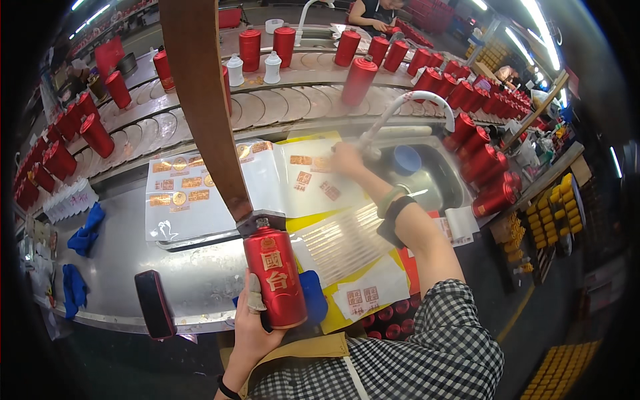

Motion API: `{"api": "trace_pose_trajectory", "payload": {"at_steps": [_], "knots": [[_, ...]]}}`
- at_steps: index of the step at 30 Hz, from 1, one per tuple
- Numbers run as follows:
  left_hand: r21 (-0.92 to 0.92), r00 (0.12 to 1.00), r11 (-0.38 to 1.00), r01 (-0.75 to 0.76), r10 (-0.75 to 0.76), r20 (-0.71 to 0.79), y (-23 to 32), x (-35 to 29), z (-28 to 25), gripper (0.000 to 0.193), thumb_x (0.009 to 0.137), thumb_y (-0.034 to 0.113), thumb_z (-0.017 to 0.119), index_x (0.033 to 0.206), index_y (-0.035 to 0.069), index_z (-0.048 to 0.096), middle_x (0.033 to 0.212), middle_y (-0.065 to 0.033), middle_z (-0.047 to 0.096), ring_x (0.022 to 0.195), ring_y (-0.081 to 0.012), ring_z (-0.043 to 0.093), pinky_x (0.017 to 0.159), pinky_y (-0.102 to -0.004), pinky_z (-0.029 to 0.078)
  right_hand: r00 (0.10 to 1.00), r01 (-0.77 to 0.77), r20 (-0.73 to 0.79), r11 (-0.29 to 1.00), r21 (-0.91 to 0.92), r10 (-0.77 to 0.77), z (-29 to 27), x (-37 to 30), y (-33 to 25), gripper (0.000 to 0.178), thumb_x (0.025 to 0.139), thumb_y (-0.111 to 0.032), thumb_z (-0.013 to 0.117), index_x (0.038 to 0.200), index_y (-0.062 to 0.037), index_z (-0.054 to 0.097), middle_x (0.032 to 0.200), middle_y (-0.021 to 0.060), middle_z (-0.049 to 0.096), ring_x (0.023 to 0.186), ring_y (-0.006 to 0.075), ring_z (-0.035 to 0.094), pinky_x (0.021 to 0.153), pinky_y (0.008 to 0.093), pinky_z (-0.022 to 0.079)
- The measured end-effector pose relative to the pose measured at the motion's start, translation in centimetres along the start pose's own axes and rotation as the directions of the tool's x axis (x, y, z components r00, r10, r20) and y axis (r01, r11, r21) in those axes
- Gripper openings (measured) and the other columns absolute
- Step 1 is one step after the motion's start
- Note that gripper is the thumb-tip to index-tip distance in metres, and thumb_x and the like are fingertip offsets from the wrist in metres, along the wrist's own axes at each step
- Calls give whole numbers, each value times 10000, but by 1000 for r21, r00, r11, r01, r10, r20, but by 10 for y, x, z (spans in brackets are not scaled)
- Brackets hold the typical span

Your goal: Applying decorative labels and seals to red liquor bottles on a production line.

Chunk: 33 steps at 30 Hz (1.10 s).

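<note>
My left hand point(252, 327) grips a red cylindrical bottle point(275, 275) with gold characters, held upright just above the near edge of the steel table point(120, 257). My right hand point(348, 160) reaches forward over the clear plastic sheets point(200, 193) of gold and red stickers, fingers down on a sheet next to a small sink point(433, 177). A bracelet and a dark wristband sit on that forearm. The fingers hide whatever they touch.
A brown beam point(200, 100) crosses the view in front. A curved conveyor point(293, 100) carries several red bottles and two white ones. A dark phone point(155, 303) and blue cloths point(85, 230) lie left. A white tap point(413, 103) arches over the sink. Another person point(377, 13) works beyond.
</note>
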State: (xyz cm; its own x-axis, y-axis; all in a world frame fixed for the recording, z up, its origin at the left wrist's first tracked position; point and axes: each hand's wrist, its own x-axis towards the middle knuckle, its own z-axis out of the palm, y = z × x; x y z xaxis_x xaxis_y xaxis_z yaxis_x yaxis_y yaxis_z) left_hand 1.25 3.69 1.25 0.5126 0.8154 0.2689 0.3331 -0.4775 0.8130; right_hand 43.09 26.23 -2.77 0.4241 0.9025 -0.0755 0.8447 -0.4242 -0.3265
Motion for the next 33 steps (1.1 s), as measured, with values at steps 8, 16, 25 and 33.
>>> {"api": "trace_pose_trajectory", "payload": {"at_steps": [8, 16, 25, 33], "knots": [[4, 1000, 1000, -3, 3, -7, 4, 2, 1, 1153, 698, 227, 937, 1601, -13, 261, 1563, -336, 380, 1359, -507, 485, 1098, -501, 434, 992, 102, 95, 979, -179, -87, -11, -7, 5, 521, 847, -399, 766, 1151, 17, 687, 1163, 237, 703, 1096, 386, 693, 927, 469, 559], [-7, 999, 999, 51, -51, 7, 3, -4, 2, 1156, 705, 234, 938, 1600, -24, 252, 1553, -341, 389, 1361, -499, 487, 1103, -498, 433, 997, 49, 64, 980, -194, -38, -70, -64, 13, 469, 841, -351, 794, 1234, -119, 686, 1243, 168, 653, 1138, 359, 673, 947, 466, 546], [-23, 998, 998, 66, -66, 13, 3, 4, 3, 1141, 710, 249, 943, 1580, -61, 274, 1523, -319, 440, 1355, -451, 513, 1117, -474, 425, 991, -131, -5, 987, -95, 131, -43, -43, 181, 234, 896, -206, 661, 1073, -85, 755, 1107, 190, 741, 1082, 378, 692, 920, 465, 547], [15, 999, 999, 48, -48, -18, -2, 0, 3, 1116, 706, 117, 906, 1617, 11, 270, 1569, -290, 412, 1384, -434, 501, 1116, -455, 441, 966, -10, 251, 978, -209, 63, -12, -40, 200, 517, 822, -439, 800, 1029, 33, 763, 933, 198, 773, 851, 314, 752, 779, 411, 578]]}}
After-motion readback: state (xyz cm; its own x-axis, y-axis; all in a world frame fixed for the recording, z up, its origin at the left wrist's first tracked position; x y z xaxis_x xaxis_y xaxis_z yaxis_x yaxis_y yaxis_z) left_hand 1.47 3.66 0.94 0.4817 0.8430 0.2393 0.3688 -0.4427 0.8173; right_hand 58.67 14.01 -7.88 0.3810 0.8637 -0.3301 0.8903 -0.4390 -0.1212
